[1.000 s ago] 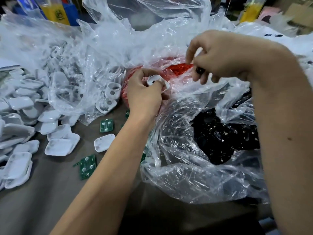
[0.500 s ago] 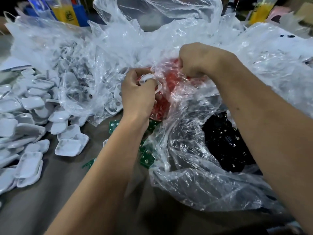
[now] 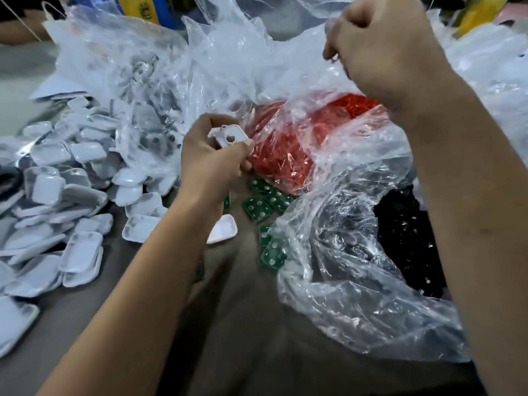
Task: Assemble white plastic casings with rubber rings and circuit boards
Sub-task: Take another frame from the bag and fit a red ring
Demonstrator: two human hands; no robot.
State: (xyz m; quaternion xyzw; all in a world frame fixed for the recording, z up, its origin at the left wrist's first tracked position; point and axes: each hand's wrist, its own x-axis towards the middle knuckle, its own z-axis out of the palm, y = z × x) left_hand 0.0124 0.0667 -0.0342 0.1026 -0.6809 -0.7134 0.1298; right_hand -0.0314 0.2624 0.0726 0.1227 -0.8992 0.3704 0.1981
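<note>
My left hand grips a white plastic casing with a round hole, held beside the clear bag of red rubber rings. My right hand is raised above that bag, its fingers curled and pinching something small and dark, seemingly a rubber ring; it is blurred. Several green circuit boards lie on the table under my left wrist. One loose white casing lies next to them.
A heap of white casings covers the table's left side. Behind it, a clear bag holds more white parts. A bag of black parts sits at the right under my right forearm. Yellow bottles stand at the back.
My right hand has come up out of the red ring bag and risen to the upper right. My left hand has kept its grip on the casing and dropped a little.
</note>
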